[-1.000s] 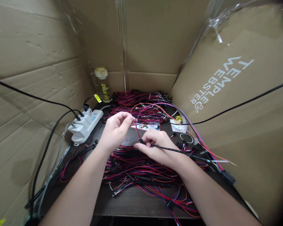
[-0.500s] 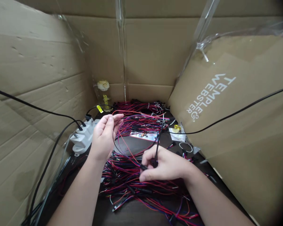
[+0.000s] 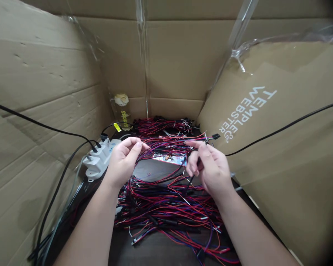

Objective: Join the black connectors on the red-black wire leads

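My left hand [image 3: 126,157] is closed in a pinch at the end of thin wires, whose tips are hidden by the fingers. Opposite it, my right hand [image 3: 212,166] is curled around a wire harness, with its index finger stretched toward the left. A black connector [image 3: 216,136] sticks out above that hand. Below its fingers hangs a black sleeved cable [image 3: 190,183]. Under both hands lies a near pile of red, purple and black wires [image 3: 166,207]. Another bundle of wires [image 3: 166,144] is spread just behind the hands.
A white power strip [image 3: 98,159] with black cords stands at the left. Further bundled wires [image 3: 163,125] lie by the back cardboard wall [image 3: 174,62]. A printed card [image 3: 169,159] sits on the dark table [image 3: 152,247]. Cardboard panels rise at both sides; a black cord [image 3: 283,125] crosses at right.
My right hand has moved up and to the right from the near pile, bringing the harness with it; its black connector now shows. My left hand stays almost in place, still pinching.
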The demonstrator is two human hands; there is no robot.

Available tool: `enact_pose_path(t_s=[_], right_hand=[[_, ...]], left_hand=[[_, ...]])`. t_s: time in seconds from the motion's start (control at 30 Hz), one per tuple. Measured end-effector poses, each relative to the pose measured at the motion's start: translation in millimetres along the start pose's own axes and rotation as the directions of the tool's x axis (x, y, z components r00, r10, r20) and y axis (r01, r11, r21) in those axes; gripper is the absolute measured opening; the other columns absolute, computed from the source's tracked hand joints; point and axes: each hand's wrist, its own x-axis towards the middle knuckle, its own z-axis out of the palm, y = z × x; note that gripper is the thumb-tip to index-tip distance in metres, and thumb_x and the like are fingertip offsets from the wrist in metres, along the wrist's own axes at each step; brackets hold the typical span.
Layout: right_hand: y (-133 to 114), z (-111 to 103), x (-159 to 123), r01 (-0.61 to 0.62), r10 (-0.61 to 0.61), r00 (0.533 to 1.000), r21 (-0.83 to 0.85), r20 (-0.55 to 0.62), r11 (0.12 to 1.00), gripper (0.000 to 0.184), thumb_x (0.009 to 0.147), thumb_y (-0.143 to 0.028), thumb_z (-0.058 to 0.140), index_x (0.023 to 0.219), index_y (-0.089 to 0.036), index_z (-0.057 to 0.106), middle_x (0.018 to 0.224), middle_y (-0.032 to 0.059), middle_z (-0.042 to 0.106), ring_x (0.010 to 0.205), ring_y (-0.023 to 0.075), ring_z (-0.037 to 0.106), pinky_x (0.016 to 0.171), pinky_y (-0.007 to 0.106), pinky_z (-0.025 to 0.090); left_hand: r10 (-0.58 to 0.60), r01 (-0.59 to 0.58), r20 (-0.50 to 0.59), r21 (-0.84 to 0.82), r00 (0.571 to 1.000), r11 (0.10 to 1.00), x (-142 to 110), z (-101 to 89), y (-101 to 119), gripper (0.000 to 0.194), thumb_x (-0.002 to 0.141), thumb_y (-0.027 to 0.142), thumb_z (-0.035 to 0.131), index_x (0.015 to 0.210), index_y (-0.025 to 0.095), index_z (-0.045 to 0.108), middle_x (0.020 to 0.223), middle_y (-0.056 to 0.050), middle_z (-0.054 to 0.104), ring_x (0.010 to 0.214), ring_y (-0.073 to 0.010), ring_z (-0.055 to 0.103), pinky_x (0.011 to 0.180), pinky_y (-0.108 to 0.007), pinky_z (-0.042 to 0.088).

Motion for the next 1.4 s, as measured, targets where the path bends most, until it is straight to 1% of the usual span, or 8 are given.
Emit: enact_pose_path(t_s=[0.17,0.3,0.4,0.5,0.77,1.0,1.17,1.4], right_hand=[[-3,1,6,-0.077,0.054,0.971,-0.091,-0.231,0.993,0.046,0.089,-0.062,0.069,0.100,-0.018,0.057,0.045,-0.0089,0.048,0.030,0.0052,0.032,0.029,0.017,0.027],[-6,2,8,-0.096,0.055,0.953,-0.126,-0.296,0.987,0.052,0.088,-0.064,0.069,0.114,-0.022,0.051,0.041,-0.0111,0.048,0.026,0.0067,0.031,0.027,0.016,0.026],[-9,4,6,-0.036,-0.008,0.959,-0.148,-0.285,0.988,0.046,0.092,-0.058,0.067,0.116,-0.021,0.056,0.040,-0.0114,0.046,0.026,0.0058,0.032,0.029,0.016,0.027],[-11,5,2,0.010,-0.053,0.962,-0.159,-0.269,0.987,0.036,0.095,-0.054,0.065,0.102,-0.018,0.064,0.039,-0.0091,0.045,0.027,0.0050,0.034,0.030,0.016,0.027],[-16,0,-4,0.059,-0.070,0.987,-0.077,-0.143,0.995,0.026,0.094,-0.045,0.068,0.097,-0.019,0.069,0.050,-0.0067,0.050,0.033,0.0041,0.035,0.031,0.018,0.025],[-21,4,-5,0.137,-0.157,0.977,-0.142,-0.141,0.980,0.017,0.091,-0.036,0.074,0.091,-0.019,0.071,0.048,-0.0058,0.052,0.035,0.0047,0.039,0.034,0.019,0.029],[-24,4,-8,0.202,-0.221,0.971,-0.182,-0.088,0.962,0.015,0.093,-0.035,0.071,0.091,-0.020,0.072,0.046,-0.0057,0.051,0.035,0.0062,0.043,0.033,0.020,0.031],[-28,7,-12,0.226,-0.248,0.966,-0.237,-0.067,0.945,0.018,0.092,-0.038,0.072,0.090,-0.020,0.072,0.048,-0.0042,0.055,0.035,0.0073,0.048,0.032,0.020,0.032]], left_hand=[[0.098,-0.116,0.088,0.237,0.991,0.965,-5,-1.3,9,0.021,0.095,0.037,0.065,0.088,0.018,0.072,0.094,-0.005,0.075,0.089,-0.0145,0.068,0.082,-0.026,0.053],[0.109,-0.132,0.108,0.241,0.988,0.961,-6,0.3,11,0.019,0.093,0.034,0.067,0.084,0.018,0.070,0.082,-0.003,0.072,0.075,-0.0113,0.064,0.069,-0.021,0.051],[0.110,-0.134,0.107,0.259,0.988,0.957,-6,0.6,11,0.021,0.092,0.035,0.068,0.082,0.018,0.069,0.074,0.000,0.067,0.066,-0.0087,0.058,0.060,-0.019,0.046],[0.112,-0.143,0.122,0.285,0.986,0.948,-7,0.7,11,0.021,0.091,0.037,0.069,0.084,0.018,0.071,0.072,0.001,0.065,0.062,-0.0075,0.054,0.056,-0.018,0.043],[0.116,-0.137,0.102,0.230,0.988,0.964,-9,-0.8,10,0.018,0.084,0.039,0.078,0.087,0.021,0.081,0.081,-0.003,0.075,0.071,-0.0126,0.066,0.064,-0.023,0.054],[0.291,-0.313,0.120,0.269,0.949,0.911,-10,-3.1,14,0.008,0.082,0.030,0.081,0.090,0.027,0.084,0.071,-0.001,0.069,0.063,-0.0100,0.055,0.054,-0.023,0.042],[0.296,-0.359,0.207,0.434,0.932,0.826,-10,-0.7,12,0.011,0.086,0.033,0.077,0.090,0.026,0.084,0.061,0.000,0.059,0.057,-0.0110,0.046,0.051,-0.025,0.035],[0.286,-0.495,0.436,0.503,0.853,0.709,-13,4.4,15,0.014,0.092,0.035,0.069,0.087,0.026,0.078,0.086,-0.004,0.076,0.089,-0.0207,0.063,0.088,-0.037,0.048]])
